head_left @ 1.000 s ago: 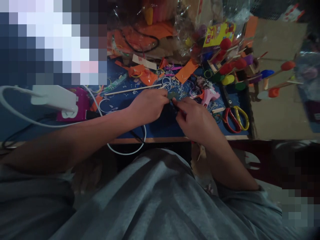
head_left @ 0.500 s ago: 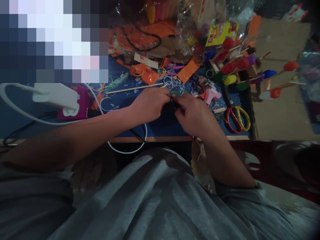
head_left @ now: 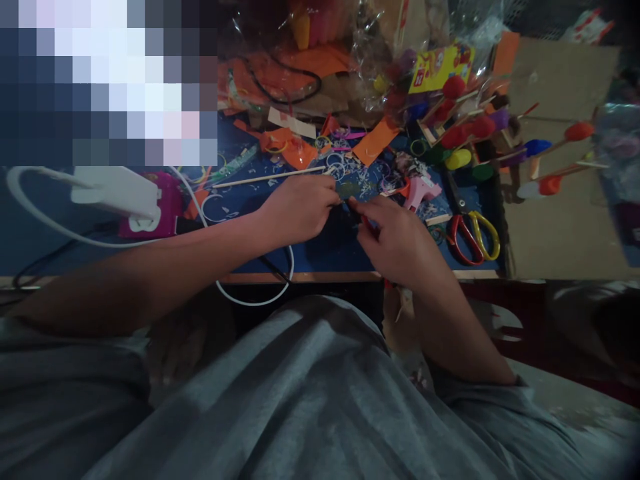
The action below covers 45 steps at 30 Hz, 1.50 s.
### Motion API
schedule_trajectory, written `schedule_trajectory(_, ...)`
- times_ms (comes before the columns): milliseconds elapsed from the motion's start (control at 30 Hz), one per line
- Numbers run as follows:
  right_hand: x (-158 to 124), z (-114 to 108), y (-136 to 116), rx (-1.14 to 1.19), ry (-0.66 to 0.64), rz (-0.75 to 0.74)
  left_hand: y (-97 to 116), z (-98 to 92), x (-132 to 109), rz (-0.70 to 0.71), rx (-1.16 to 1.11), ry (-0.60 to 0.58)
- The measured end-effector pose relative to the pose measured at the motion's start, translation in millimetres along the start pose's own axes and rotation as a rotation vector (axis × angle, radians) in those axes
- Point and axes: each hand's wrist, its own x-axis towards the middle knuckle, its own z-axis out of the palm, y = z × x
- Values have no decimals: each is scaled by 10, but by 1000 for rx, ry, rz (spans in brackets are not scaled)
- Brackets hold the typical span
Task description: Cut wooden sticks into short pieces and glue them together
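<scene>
My left hand (head_left: 300, 208) and my right hand (head_left: 397, 237) meet over the blue work board (head_left: 320, 250), fingertips nearly touching. Both are curled in a pinch around a small dark piece (head_left: 345, 200) between them; the dim light hides what it is. A thin wooden stick (head_left: 273, 177) lies on the board just beyond my left hand. A pink glue gun (head_left: 420, 189) rests just past my right hand.
Red and yellow scissors (head_left: 473, 233) lie right of my right hand. A white charger block (head_left: 117, 193) with its cable (head_left: 255, 300) sits at left on a magenta object (head_left: 167, 203). Orange paper scraps (head_left: 375, 140), rubber bands and stick-and-ball models (head_left: 470, 130) crowd the back. Cardboard (head_left: 555, 220) lies at right.
My right hand has shifted slightly down and toward me; my left hand stays almost still. The pinch on the small piece is kept.
</scene>
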Motion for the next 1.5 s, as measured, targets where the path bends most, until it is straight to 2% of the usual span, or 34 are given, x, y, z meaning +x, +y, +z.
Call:
schedule_trajectory(133, -20, 2, 5, 8, -9, -6, 5, 5, 0, -32, -26, 10)
schedule_trajectory(300, -22, 38, -19, -13, 18, -14, -12, 33, 2, -3, -53, 33)
schedule_trajectory(700, 192, 100, -31, -90, 36, -35, -55, 91, 15, 39, -47, 49)
schedule_trajectory(933, 198, 7, 201, 82, 45, -76, -50, 31, -28, 10, 2, 42)
schedule_trajectory(1167, 525, -219, 477, 96, 102, -101, -42, -21, -66, -54, 54, 46)
schedule_trajectory(1333, 825, -300, 416, 23, 67, -109, -60, -28, -62, -59, 131, -9)
schedule_trajectory(1500, 884, -211, 346, 184, 54, -100, -82, -14, -76, -61, 149, 44)
